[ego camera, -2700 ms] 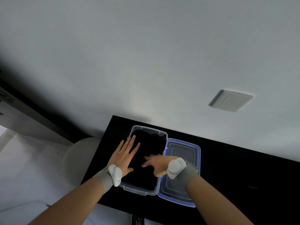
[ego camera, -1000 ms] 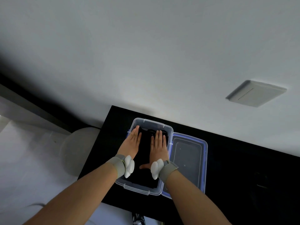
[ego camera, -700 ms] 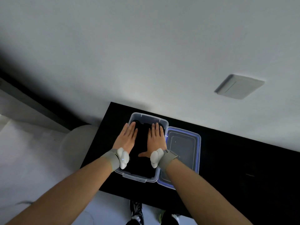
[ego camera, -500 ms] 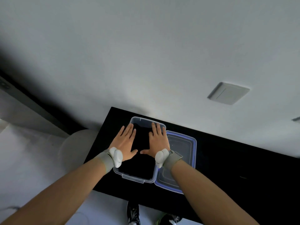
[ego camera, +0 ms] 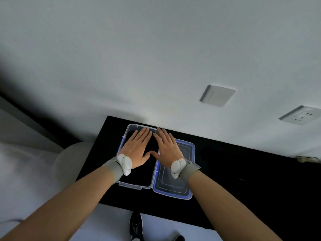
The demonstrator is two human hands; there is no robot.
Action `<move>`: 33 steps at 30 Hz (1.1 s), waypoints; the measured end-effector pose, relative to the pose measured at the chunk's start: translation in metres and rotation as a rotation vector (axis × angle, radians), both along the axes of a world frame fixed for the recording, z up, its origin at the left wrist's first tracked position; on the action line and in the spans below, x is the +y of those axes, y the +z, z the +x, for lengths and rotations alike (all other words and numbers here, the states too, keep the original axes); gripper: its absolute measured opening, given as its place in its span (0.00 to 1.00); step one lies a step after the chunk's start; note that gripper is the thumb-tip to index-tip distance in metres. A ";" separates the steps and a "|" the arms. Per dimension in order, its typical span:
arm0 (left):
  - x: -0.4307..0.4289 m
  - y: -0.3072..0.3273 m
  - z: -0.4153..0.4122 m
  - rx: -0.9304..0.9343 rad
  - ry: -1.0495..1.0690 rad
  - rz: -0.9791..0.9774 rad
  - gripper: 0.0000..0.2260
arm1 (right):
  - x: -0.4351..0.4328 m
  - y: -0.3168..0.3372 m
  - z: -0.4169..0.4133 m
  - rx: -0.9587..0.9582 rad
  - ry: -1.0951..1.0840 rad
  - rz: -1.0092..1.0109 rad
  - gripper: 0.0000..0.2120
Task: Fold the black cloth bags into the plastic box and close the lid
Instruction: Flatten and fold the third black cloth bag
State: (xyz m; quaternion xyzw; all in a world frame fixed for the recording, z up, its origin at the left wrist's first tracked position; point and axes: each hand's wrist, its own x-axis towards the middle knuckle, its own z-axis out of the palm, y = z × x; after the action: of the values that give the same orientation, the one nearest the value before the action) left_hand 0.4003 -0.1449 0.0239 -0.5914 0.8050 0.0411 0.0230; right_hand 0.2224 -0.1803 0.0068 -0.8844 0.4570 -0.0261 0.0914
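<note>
Standing beside the black table (ego camera: 243,171), I see the clear plastic box (ego camera: 133,186) set with its long axis running away from the person toward the wall. The black cloth bags (ego camera: 137,174) lie folded down inside it as one dark layer below the rim. The left hand (ego camera: 137,150) is spread flat, fingers straight and close together, palm pressing on the cloth at the far half of the box and gripping nothing. The right hand (ego camera: 167,150) is just as flat and empty, its fingers reaching the far right corner of the box while its heel and wrist hang over the seam on the right. The relation that matters is this: the blue-edged lid (ego camera: 173,188) lies open and inner side up, just to the right of the box and parallel to it, the two long edges meeting. I cannot tell whether a hinge joins them. The right hand is plainly the nearer one and, I judge, the one to swing the lid leftward over the box. Compared with half a second ago, both hands have slid farther toward the wall end, the thumbs have drawn in until they nearly touch, and the right wrist has drifted out over the lid
</note>
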 end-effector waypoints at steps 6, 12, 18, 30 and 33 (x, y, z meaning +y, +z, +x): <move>0.017 -0.006 -0.052 -0.040 -0.017 0.034 0.34 | 0.015 -0.006 -0.058 -0.024 0.011 0.029 0.37; 0.030 -0.007 -0.118 -0.048 -0.072 0.069 0.34 | 0.036 -0.014 -0.131 -0.050 -0.031 0.056 0.36; 0.045 -0.017 -0.185 -0.055 -0.146 0.101 0.33 | 0.057 -0.027 -0.206 -0.026 -0.102 0.108 0.36; 0.076 -0.055 -0.270 -0.026 -0.285 0.229 0.33 | 0.104 -0.065 -0.315 0.068 -0.393 0.190 0.36; 0.080 -0.075 -0.284 -0.028 -0.318 0.290 0.31 | 0.113 -0.077 -0.342 0.041 -0.540 0.203 0.36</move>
State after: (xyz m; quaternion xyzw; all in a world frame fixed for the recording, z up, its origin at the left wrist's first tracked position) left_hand 0.1163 -0.0650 -0.0507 -0.4479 0.8735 0.1441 0.1252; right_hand -0.1191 -0.0677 -0.0698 -0.7174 0.6780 0.0143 0.1597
